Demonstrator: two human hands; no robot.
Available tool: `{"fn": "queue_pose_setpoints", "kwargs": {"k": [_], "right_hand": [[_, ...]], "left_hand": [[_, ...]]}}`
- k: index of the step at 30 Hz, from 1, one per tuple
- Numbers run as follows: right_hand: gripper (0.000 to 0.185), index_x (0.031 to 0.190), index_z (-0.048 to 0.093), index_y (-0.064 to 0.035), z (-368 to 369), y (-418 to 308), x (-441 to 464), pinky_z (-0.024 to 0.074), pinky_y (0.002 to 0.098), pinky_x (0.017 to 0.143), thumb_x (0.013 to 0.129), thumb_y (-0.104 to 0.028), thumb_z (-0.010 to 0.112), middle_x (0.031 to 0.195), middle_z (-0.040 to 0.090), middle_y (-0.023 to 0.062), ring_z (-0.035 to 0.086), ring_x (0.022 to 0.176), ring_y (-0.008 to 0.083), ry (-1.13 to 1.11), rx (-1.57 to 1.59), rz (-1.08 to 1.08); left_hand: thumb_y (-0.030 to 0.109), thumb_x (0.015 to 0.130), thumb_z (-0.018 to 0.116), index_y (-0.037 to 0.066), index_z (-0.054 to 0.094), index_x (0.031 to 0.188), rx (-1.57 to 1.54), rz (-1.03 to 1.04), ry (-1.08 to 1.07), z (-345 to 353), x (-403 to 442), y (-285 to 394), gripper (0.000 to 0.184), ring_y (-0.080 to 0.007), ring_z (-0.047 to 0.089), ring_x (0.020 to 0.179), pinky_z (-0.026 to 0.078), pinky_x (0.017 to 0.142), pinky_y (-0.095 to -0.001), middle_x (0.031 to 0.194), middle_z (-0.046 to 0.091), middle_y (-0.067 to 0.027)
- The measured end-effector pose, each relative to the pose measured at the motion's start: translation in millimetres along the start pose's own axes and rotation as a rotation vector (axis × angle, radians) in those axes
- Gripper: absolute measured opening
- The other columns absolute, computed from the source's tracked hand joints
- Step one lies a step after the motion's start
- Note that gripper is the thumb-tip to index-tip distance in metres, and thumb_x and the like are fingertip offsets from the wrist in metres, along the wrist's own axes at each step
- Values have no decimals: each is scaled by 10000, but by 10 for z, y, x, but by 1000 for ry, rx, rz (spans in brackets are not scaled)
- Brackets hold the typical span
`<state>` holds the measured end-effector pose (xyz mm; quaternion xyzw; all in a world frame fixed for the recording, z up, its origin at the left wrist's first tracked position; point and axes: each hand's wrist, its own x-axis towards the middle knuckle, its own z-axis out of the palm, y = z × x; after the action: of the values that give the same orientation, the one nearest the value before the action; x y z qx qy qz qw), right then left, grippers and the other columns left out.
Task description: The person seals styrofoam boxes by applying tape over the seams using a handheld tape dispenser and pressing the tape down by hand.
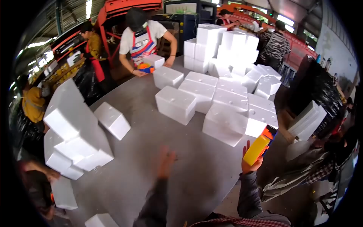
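Note:
My right hand (253, 162) is closed around a yellow and orange tape dispenser (259, 147) at the right edge of the grey table (147, 151). My left hand (166, 160), smeared by motion, is over the middle of the table, touching no box. Ahead of it stand several white foam boxes, the nearest being a box (225, 123) just left of the dispenser. Another foam box (176, 104) sits farther back, and a single box (112, 120) lies to the left.
Stacked foam boxes (75, 128) rise at the left edge; a taller stack (208, 41) stands at the back. A person (143, 41) across the table holds a box and a dispenser. Another person's hands (47, 172) are at the lower left, beside a box (64, 193).

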<state>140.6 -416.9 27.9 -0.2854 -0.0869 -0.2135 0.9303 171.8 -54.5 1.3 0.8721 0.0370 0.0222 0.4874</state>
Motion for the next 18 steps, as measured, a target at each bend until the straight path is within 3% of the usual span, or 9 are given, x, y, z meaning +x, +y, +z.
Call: {"fn": "queue_pose_setpoints", "kwargs": {"k": [2,3,4,6,8,11,14,16,18], "right_hand": [[591,1280,449,-172,-449,45,336,257,375,1016,758,-446,486,1228,502,1,318,1306,294,241,75,-90],[514,1210,485,-132,-618,80,449,336,401,969,738,-315,580,1172,535,27,443,1208,280,218,109,-77],[521,1217,475,-123,-903,252,581,368,392,944,764,-373,535,1167,546,61,484,1151,257,318,-142,-156],[527,1214,472,-93,-943,457,693,411,375,912,805,-426,481,1151,562,93,534,1079,231,312,-864,-266],[516,1202,478,-73,-742,511,637,422,367,905,820,-420,473,1141,568,91,543,1063,228,184,-1327,-269],[462,1154,514,-80,-585,444,398,467,350,831,707,-178,582,1076,589,68,572,978,233,217,69,187],[537,1226,476,-63,-330,345,-403,446,383,881,721,-236,535,1148,569,83,545,1046,261,182,112,420],[556,1237,465,-51,-265,362,-866,441,390,897,715,-226,543,1172,558,93,541,1060,269,179,184,578],[578,1262,438,-33,-308,334,-1270,420,416,938,744,-259,562,1226,525,119,520,1099,286,87,142,981]], "left_hand": [[541,825,546,115,67,1445,-608,-49,-108,856,970,397,891,-271,169,1361,209,1071,-433,1471,220,-98],[556,791,580,74,151,1416,-745,-135,-153,945,1143,881,898,-261,224,1336,241,1053,-392,1438,261,-137],[572,758,615,34,236,1388,-885,-223,-193,977,1207,1231,911,-250,280,1311,274,1035,-351,1405,302,-176],[550,744,641,28,307,1335,-849,-204,-255,1649,1790,971,857,-242,377,1221,338,966,-343,1311,399,-159],[529,730,666,22,378,1283,-785,-207,-287,1802,1862,949,804,-233,474,1132,402,896,-335,1217,496,-143],[389,764,677,22,459,1175,-767,-231,-29,1418,1144,991,593,-181,552,899,450,744,-298,1030,575,-86],[314,788,658,79,447,1185,-646,-341,103,829,141,504,507,-126,533,815,438,681,-278,974,571,-36],[316,784,638,152,434,1202,-840,-482,289,358,-834,515,493,-95,508,857,420,692,-290,1018,552,9],[326,772,626,203,437,1200,-821,-603,437,-34,-1627,545,483,-81,482,919,406,726,-314,1073,530,42]]}}
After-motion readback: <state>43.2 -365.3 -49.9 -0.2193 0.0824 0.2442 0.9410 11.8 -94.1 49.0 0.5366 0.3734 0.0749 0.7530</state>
